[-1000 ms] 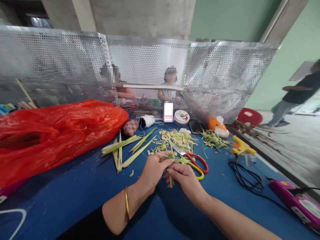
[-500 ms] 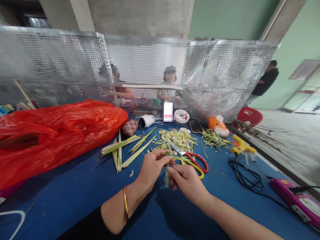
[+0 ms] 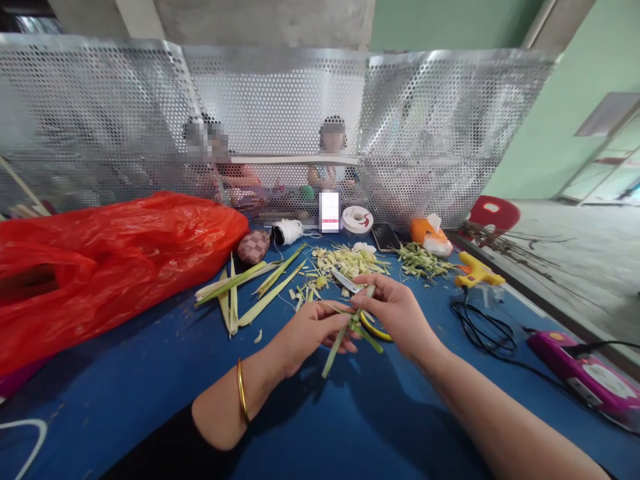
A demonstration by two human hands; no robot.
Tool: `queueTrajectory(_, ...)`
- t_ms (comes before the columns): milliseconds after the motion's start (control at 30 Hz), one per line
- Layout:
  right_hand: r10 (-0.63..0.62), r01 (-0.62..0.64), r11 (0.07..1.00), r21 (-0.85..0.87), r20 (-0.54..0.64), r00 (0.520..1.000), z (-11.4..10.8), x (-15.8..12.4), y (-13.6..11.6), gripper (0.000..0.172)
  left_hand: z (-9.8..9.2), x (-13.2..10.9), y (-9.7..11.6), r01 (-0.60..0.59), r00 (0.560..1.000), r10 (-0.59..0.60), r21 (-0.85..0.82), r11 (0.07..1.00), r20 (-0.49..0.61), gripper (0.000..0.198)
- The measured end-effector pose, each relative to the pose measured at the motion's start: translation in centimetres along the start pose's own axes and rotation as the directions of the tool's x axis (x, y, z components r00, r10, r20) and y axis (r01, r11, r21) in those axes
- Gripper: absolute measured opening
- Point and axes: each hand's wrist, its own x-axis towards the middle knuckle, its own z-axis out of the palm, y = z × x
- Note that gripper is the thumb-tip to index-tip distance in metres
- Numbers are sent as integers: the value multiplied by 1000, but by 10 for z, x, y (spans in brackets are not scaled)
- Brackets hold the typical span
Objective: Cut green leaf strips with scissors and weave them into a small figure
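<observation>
Between my two hands is a small bundle of green leaf strips (image 3: 334, 355), crossed over one another with loose ends sticking out. My left hand (image 3: 313, 330), a gold bangle at its wrist, pinches the strips from the left. From the upper right, my right hand (image 3: 393, 307) grips a strip end between thumb and fingers. Scissors (image 3: 345, 281) lie just behind, their handles mostly hidden by my right hand; part of a yellow loop shows beneath it. A heap of cut leaf pieces (image 3: 345, 260) lies beyond the scissors.
Long pale leaves (image 3: 270, 300) and a red plastic bag (image 3: 125, 247) lie to the left. White thread (image 3: 289, 231), a ribbon spool (image 3: 357, 219) and a phone (image 3: 385, 237) stand behind. To the right are a yellow glue gun (image 3: 477, 270), its black cable and a purple power strip (image 3: 575, 370).
My right hand has risen from below the strips to their upper right, now covering the scissors' red handle. The strips have turned to a slant. The whole view has shifted slightly.
</observation>
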Motion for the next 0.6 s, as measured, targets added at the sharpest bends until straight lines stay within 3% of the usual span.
queueTrajectory(67, -4, 6, 999, 40, -56, 998, 4, -2, 1, 33, 3, 0, -3, 24, 1000, -24, -8, 1000, -11, 34)
queueTrajectory(233, 50, -48, 996, 81, -26, 998, 12, -7, 0, 26, 9, 1, -11, 16, 998, -15, 4, 1000, -61, 30)
queueTrajectory(367, 56, -48, 993, 104, -72, 996, 10, -6, 1, 21, 9, 1, -10, 21, 995, -19, 18, 1000, -100, 29)
queueTrajectory(600, 51, -26, 988, 153, -161, 986, 13, -4, 3, 20, 4, -3, -5, 32, 999, -30, 58, 998, -30, 24)
